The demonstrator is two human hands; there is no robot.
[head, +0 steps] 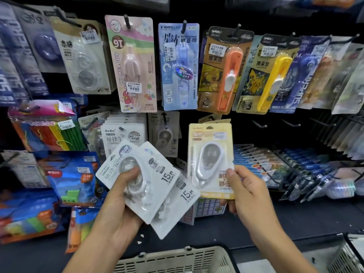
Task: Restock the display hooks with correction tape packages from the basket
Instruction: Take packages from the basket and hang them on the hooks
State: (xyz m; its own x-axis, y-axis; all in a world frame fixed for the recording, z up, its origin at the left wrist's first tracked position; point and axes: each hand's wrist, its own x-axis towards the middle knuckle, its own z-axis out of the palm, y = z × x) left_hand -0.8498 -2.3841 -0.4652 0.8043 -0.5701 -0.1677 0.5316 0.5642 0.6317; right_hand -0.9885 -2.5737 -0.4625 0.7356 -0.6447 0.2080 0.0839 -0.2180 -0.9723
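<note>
We grip two fanned white card-backed correction tape packages (149, 186) marked 15m in our left hand (120, 196), thumb across the clear blister | right hand (246, 188) pinches a pale-yellow card package with white oval dispenser (210, 158) upright by its lower right edge | beige slotted plastic basket (177, 259) below both hands

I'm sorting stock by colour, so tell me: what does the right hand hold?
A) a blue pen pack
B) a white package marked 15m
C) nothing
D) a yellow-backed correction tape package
D: the right hand pinches the lower edge of the yellow-backed correction tape package, held upright before the display, while the white packages sit in the left hand.
</note>
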